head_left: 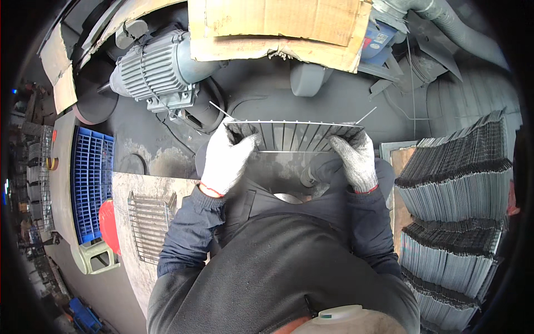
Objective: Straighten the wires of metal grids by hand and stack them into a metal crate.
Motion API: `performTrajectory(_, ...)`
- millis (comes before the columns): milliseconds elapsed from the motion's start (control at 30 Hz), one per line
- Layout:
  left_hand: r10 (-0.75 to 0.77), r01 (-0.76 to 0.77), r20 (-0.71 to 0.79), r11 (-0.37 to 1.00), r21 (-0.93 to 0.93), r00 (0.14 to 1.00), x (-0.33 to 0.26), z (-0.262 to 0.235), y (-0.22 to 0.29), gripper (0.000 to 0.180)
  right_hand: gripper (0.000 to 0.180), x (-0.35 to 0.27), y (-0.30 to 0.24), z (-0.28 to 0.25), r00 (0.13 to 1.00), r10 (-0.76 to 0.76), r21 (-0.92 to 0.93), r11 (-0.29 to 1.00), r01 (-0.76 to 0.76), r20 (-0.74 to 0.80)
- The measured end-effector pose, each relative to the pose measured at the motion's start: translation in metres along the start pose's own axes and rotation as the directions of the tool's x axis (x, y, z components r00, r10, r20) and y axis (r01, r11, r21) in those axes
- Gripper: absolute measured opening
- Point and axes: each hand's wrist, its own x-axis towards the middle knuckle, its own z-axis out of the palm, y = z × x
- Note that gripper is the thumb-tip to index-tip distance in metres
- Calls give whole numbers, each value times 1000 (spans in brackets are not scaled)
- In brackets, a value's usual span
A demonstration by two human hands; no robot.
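— Head view first: what sits between the hands?

— A flat wire grid (293,136), thin parallel rods in a frame, held level in front of the person's chest above a dark, sooty machine bed (261,94). Two rod ends stick out past its far corners.

— And the grip?

— The left hand (227,160), in a white knit glove, clamps the grid's left end with its fingers curled over the rods. The right hand (356,157), in a greyer glove, pinches the right end the same way. Both are closed on the grid, well apart from each other.

— What lies around it?

— Beyond the grid, a grey ribbed electric motor (158,69) stands to the left and a torn sheet of cardboard (278,28) overhangs the top. Stacked grids (456,183) pile up on the right. On the left, another wire rack (149,222) lies on a worn board, near a blue plastic crate (92,183) and a red disc (108,225).
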Motion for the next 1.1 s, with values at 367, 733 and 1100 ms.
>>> performTrajectory(367, 102, -90, -29, 955, 284, 994, 36, 38, -47, 33, 24, 22, 15, -12, 981, -122, -76, 991, 112, -150)
performTrajectory(733, -197, 193, -32, 895, 402, 980, 106, 26, -144, 61, 22, 84, 58, -15, 920, 269, -221, 916, -336, -283)
performTrajectory(1100, -58, 88, -76, 869, 486, 995, -74, -179, 4, 58, 30, -5, -159, 23, 984, -153, -559, 826, 74, -95)
